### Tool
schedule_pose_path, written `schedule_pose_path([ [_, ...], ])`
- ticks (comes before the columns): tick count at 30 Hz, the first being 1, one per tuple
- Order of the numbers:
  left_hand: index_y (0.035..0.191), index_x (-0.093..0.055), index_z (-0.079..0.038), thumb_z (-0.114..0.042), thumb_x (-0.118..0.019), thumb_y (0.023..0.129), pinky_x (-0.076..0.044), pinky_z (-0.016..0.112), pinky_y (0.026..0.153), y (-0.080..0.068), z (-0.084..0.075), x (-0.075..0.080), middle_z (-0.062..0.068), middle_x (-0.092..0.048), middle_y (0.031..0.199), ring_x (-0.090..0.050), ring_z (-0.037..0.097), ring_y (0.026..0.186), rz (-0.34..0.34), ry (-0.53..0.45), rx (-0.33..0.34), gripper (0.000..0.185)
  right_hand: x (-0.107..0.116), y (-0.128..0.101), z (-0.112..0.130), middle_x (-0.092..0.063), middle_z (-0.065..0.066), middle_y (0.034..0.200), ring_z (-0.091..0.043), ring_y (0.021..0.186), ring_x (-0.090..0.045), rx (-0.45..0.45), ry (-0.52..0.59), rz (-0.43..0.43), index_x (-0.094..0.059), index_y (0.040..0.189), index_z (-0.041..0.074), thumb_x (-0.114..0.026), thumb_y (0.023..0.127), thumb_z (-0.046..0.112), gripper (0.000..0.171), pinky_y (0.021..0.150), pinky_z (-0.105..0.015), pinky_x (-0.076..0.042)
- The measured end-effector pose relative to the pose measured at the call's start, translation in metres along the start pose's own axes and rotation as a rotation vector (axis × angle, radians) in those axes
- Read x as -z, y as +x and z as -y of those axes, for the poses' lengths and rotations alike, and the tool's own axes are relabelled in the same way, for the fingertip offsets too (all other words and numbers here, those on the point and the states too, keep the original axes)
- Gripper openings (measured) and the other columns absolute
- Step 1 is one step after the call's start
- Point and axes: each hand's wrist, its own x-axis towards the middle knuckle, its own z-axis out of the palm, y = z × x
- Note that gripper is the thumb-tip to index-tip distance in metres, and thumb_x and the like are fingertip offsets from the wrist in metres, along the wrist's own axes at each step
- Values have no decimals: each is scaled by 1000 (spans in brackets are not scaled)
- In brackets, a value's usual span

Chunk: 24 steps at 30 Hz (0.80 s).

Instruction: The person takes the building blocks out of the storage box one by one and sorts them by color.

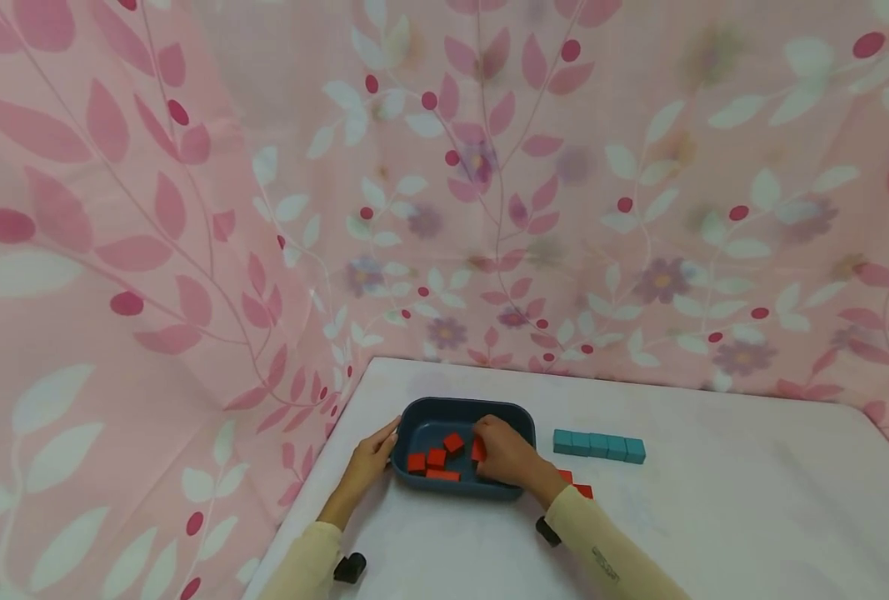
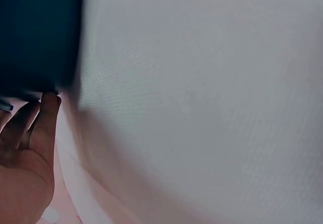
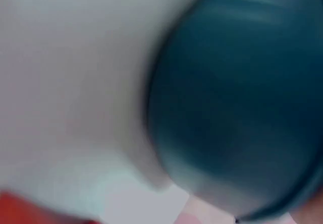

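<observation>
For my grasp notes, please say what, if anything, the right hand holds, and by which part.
The right hand appears to pinch a red block; the exact spot is hidden.

I log, by kind: dark blue tray (image 1: 459, 488), one. Bare hands, two: left hand (image 1: 372, 452), right hand (image 1: 506, 451). Red blocks (image 1: 453, 443) inside, five that I can see (the long one near the wall may be more than one). Red blocks outside (image 1: 583, 491), two showing. Teal cubes (image 1: 598, 445), five. Black wrist cameras (image 1: 350, 568), two. Sleeves (image 1: 302, 562), two.
</observation>
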Motion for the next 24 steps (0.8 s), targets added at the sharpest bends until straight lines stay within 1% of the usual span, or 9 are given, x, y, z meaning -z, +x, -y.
schedule_pose_path([
  [4,147,-47,-17,-21,-49,104,-53,44,88,-2,1,-1,18,-46,145,-53,33,123,-1,8,-14,43,12,-10,-1,-55,-13,130,-26,115,-52,-58,-1,-46,-55,132,-2,-82,74,15,66,99,-42,-48],
  [9,146,-46,-10,-14,-47,104,-53,47,88,-2,-3,-1,22,-46,144,-52,37,123,-9,-6,-25,43,30,-20,-8,-53,-13,133,-28,120,-50,-120,-59,-93,-52,136,-1,-85,71,16,74,95,-43,-51],
  [12,146,-47,-13,-16,-48,104,-52,45,90,-1,-2,-1,19,-47,144,-51,34,124,-15,1,-21,42,43,-30,-13,-53,-12,133,-28,121,-49,-133,-74,-121,-54,136,0,-86,69,14,76,92,-43,-52],
  [16,145,-50,-19,-20,-50,103,-51,42,92,-1,1,-2,13,-49,144,-51,30,126,-16,4,-22,41,57,-53,-22,-53,-11,132,-28,122,-49,-136,-71,-170,-55,135,1,-86,69,13,74,92,-45,-52],
  [19,145,-50,-18,-20,-50,103,-52,42,90,-1,1,-3,15,-48,144,-51,31,125,-14,9,-24,41,64,-69,-30,-54,-11,132,-29,122,-49,-144,-64,-190,-57,134,2,-86,69,14,73,89,-45,-53],
  [24,145,-50,-20,-21,-50,103,-54,41,88,-1,-1,0,16,-50,142,-55,30,121,-18,31,-18,42,71,-93,-44,-54,-11,132,-30,121,-49,-167,-55,-184,-57,133,3,-87,69,15,72,81,-42,-57],
])
